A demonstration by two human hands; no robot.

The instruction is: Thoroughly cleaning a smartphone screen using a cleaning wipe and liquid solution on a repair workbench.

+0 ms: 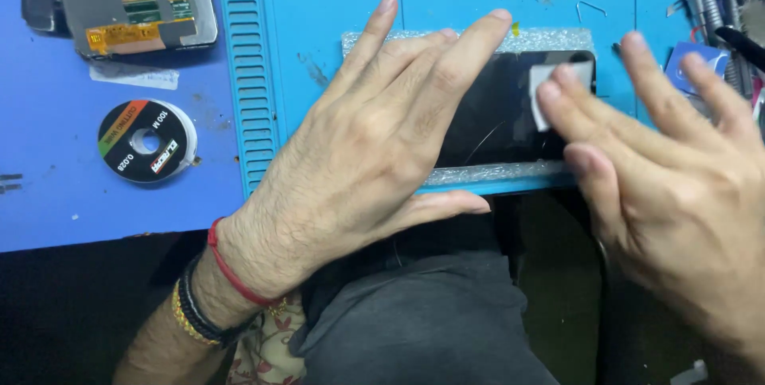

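Observation:
A black phone screen [498, 126] lies flat on a strip of bubble wrap [558, 38] on the blue work mat [335, 2]. My left hand [374, 146] rests flat on the screen's left half, fingers spread and pointing up-right. My right hand [661, 170] comes in from the right. Its fingertips press a small white wipe [546, 82] against the screen's upper right corner. A faint scratch or hairline shows on the glass near the middle.
A spool of cutting wire [146, 140] lies at the left. Above it sits an opened display panel [135, 2] with orange flex cables. Metal tools [713, 2] lie at the top right. The table's front edge runs just below the screen, with my lap beneath.

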